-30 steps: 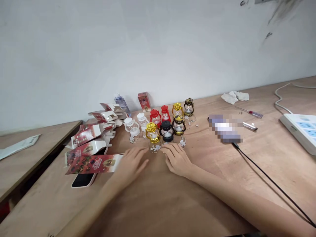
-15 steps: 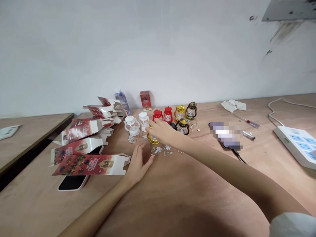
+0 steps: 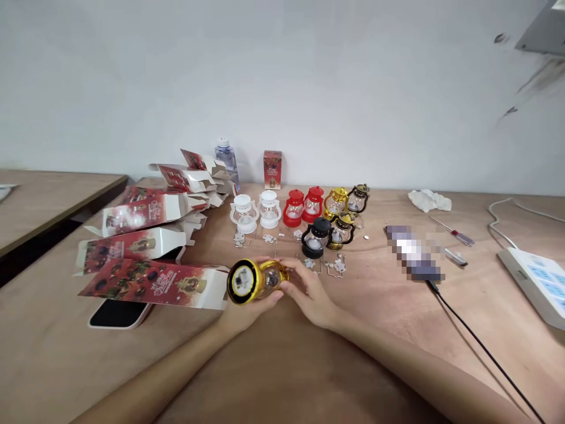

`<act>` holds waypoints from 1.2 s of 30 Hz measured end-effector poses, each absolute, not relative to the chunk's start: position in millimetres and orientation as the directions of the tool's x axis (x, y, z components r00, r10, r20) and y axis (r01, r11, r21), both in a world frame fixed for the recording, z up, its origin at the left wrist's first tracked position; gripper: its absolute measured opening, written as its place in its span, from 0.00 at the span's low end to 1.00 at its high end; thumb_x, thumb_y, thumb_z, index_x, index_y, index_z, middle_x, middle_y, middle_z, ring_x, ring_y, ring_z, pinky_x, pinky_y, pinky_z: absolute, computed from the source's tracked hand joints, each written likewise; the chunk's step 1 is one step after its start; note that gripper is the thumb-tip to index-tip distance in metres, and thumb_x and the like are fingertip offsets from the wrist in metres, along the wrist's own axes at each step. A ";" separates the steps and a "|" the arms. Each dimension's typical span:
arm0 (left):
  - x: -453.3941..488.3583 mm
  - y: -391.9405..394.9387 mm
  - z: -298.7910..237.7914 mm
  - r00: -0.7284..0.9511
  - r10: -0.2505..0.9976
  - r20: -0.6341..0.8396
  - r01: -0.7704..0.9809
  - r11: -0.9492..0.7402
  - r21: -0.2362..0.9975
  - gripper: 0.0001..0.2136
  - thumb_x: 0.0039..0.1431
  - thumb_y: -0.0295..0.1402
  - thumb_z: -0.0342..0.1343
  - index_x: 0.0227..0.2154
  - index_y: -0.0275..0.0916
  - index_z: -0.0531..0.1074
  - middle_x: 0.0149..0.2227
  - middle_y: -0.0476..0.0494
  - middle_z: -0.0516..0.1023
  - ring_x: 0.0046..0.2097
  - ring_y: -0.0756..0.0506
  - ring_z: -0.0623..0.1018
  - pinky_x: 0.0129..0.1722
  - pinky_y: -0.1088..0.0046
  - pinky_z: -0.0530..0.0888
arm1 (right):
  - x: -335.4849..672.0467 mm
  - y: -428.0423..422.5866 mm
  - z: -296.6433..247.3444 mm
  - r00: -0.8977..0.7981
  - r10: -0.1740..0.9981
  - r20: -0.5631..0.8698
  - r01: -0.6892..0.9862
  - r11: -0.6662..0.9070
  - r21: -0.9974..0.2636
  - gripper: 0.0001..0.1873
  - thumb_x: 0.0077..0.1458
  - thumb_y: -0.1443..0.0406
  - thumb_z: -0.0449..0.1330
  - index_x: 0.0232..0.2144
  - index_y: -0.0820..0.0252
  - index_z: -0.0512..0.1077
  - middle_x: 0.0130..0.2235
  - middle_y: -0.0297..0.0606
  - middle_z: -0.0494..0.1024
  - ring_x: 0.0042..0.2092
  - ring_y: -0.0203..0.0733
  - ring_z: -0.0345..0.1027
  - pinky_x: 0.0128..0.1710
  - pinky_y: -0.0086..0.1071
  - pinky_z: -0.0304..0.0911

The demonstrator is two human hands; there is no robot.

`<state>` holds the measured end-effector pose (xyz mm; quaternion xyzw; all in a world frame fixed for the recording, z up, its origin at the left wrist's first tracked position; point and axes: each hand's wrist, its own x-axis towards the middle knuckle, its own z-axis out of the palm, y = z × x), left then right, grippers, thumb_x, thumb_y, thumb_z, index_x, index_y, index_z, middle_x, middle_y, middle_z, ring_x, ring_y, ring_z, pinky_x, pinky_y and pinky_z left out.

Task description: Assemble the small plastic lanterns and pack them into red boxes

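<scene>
Both hands hold a small gold lantern (image 3: 268, 280) tipped on its side, its round base with a white centre facing left toward me. My left hand (image 3: 249, 311) grips it from below and behind, near the base. My right hand (image 3: 311, 294) has its fingers round the top end. Beyond them stand white lanterns (image 3: 270, 211), red lanterns (image 3: 313, 204), a black lantern (image 3: 315, 238), another gold lantern (image 3: 336, 201) and bronze lanterns (image 3: 357, 199). Wire handles and little white pieces (image 3: 309, 263) lie in front of the row.
Opened red Christmas boxes (image 3: 154, 284) pile up at left, over a phone (image 3: 115, 314). A water bottle (image 3: 226, 160) and an upright red box (image 3: 272, 171) stand by the wall. At right are a cabled phone (image 3: 412, 253), screwdriver (image 3: 461, 237), tissue (image 3: 429, 200) and power strip (image 3: 536, 282).
My right hand has come back from the lantern row with a gold lantern, now tipped sideways. My left hand has closed on it too. The view has shifted slightly.
</scene>
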<state>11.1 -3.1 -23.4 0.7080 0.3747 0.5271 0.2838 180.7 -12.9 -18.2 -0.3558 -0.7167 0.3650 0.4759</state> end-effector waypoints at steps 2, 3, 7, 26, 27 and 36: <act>13.1 -1.6 -19.0 0.156 0.820 0.550 0.299 -0.570 0.765 0.20 0.51 0.39 0.61 0.46 0.43 0.66 0.44 0.43 0.76 0.45 0.42 0.78 0.47 0.59 0.77 | 187.6 -5.3 -22.1 -0.208 0.797 0.567 0.336 0.603 -0.724 0.13 0.63 0.65 0.50 0.50 0.56 0.64 0.51 0.44 0.70 0.55 0.42 0.63 0.55 0.41 0.60; 13.5 0.9 -17.6 0.147 0.812 0.564 0.323 -0.579 0.749 0.19 0.50 0.37 0.62 0.45 0.43 0.66 0.43 0.43 0.77 0.45 0.42 0.78 0.48 0.60 0.76 | 191.4 -0.8 -22.7 -0.182 0.756 0.629 0.425 0.637 -0.643 0.14 0.63 0.68 0.48 0.49 0.57 0.65 0.50 0.45 0.70 0.54 0.43 0.63 0.54 0.41 0.60; 9.4 19.0 -17.8 0.077 0.801 0.593 0.356 -0.578 0.734 0.17 0.50 0.33 0.62 0.44 0.40 0.68 0.44 0.42 0.76 0.47 0.43 0.76 0.50 0.62 0.75 | 197.5 12.7 -25.9 -0.340 0.661 0.668 0.701 0.652 -0.288 0.12 0.60 0.71 0.51 0.41 0.60 0.73 0.42 0.46 0.73 0.45 0.46 0.63 0.45 0.41 0.63; 3.4 28.5 -19.4 0.365 0.728 0.580 0.400 -0.685 0.609 0.15 0.51 0.28 0.59 0.43 0.41 0.67 0.46 0.41 0.75 0.50 0.41 0.74 0.49 0.62 0.69 | 181.5 -1.5 -18.7 -0.149 0.362 0.920 0.586 0.782 -0.213 0.06 0.58 0.68 0.58 0.34 0.54 0.75 0.34 0.37 0.70 0.36 0.38 0.66 0.36 0.34 0.65; 3.5 28.0 -19.2 0.384 0.720 0.578 0.411 -0.694 0.591 0.15 0.51 0.29 0.59 0.43 0.41 0.67 0.46 0.41 0.75 0.51 0.41 0.74 0.50 0.62 0.68 | 180.2 -2.4 -19.1 -0.159 0.359 0.920 0.579 0.788 -0.208 0.06 0.58 0.68 0.58 0.34 0.53 0.75 0.34 0.37 0.70 0.36 0.38 0.66 0.36 0.34 0.65; 4.0 25.4 -19.1 0.463 0.710 0.530 0.492 -0.703 0.513 0.13 0.53 0.29 0.56 0.43 0.42 0.66 0.47 0.42 0.76 0.51 0.42 0.74 0.51 0.60 0.64 | 178.7 -1.5 -23.8 -0.161 0.438 0.885 0.579 0.768 -0.275 0.06 0.55 0.70 0.60 0.33 0.54 0.76 0.37 0.39 0.70 0.39 0.39 0.67 0.38 0.35 0.65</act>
